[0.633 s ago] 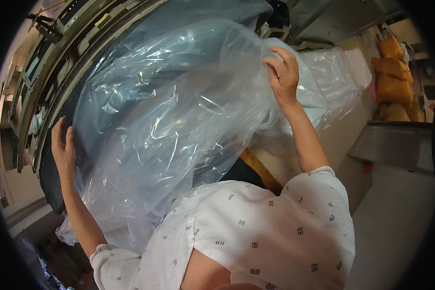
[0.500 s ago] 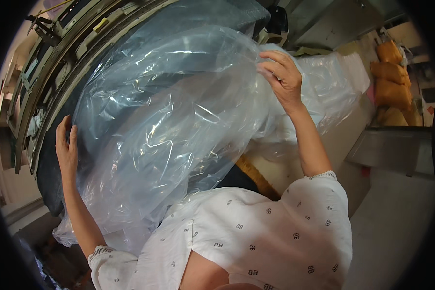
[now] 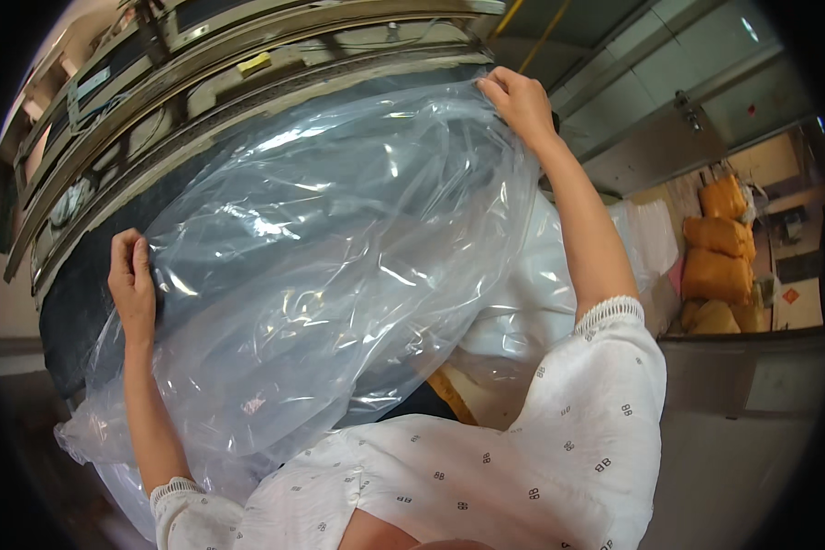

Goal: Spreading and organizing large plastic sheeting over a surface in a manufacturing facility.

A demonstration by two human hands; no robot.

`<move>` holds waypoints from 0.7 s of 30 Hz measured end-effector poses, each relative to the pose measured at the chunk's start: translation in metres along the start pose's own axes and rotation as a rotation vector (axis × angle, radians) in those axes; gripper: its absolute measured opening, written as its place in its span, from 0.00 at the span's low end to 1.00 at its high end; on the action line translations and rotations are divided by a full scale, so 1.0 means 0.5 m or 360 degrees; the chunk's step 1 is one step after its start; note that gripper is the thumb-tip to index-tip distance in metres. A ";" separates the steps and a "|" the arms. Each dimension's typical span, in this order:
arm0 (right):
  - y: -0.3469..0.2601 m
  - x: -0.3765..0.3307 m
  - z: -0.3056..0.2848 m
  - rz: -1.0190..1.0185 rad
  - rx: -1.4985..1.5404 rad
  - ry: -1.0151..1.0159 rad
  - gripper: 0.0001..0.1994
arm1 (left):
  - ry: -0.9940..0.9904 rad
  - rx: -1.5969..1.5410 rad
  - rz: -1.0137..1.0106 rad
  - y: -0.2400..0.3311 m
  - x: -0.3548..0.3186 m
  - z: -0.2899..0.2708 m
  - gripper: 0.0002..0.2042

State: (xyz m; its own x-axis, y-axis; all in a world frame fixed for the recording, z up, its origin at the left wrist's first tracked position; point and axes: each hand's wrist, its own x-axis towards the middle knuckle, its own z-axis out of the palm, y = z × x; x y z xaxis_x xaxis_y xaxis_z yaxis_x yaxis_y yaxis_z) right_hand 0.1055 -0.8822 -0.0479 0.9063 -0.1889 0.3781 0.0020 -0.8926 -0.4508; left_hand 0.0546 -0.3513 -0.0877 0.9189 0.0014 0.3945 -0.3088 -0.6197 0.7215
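A large, crinkled clear plastic sheet (image 3: 330,247) is stretched between my hands over a dark flat surface and hangs down toward my lap. My right hand (image 3: 525,112) pinches its far right corner with thumb and fingers, close to the rail of a long machine. At the left edge of the sheet, my left hand (image 3: 134,286) is closed with the fingers curled around the film. The sheet's lower left part bunches beside my left forearm. Whether it is a single layer or a bag cannot be told.
The metal machine frame (image 3: 275,69) with long rails runs along the far side. More folded plastic (image 3: 522,293) lies on a pale table to the right. Orange-brown bundles (image 3: 720,252) are stacked farther right, near a metal-fronted cabinet (image 3: 651,147). A yellow-brown edge (image 3: 451,394) shows by my waist.
My right hand has moved farther away and gripped the sheet's corner, pulling it toward the machine. My left hand has closed on the left edge. The sheet is spread wider and my view has turned.
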 end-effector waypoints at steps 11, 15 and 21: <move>-0.177 -0.016 0.201 -0.0728 0.0085 -0.0131 0.10 | 0.0264 0.0062 -0.0475 -0.096 -0.213 -0.242 0.03; -0.253 -0.011 0.203 -0.0450 0.0097 -0.0655 0.13 | 0.0269 0.0012 -0.0588 -0.066 -0.301 -0.316 0.03; -0.315 0.007 0.254 -0.0513 -0.0062 -0.0524 0.16 | 0.0260 -0.0066 -0.0633 -0.047 -0.335 -0.306 0.02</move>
State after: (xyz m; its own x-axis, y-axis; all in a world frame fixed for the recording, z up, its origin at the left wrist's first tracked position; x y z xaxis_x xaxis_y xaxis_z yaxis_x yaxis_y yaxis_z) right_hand 0.1620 -0.6901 -0.0781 0.9480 0.2356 0.2140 0.2957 -0.9004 -0.3192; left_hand -0.1296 -0.2169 -0.0834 0.9186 0.3598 0.1636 0.0487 -0.5137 0.8566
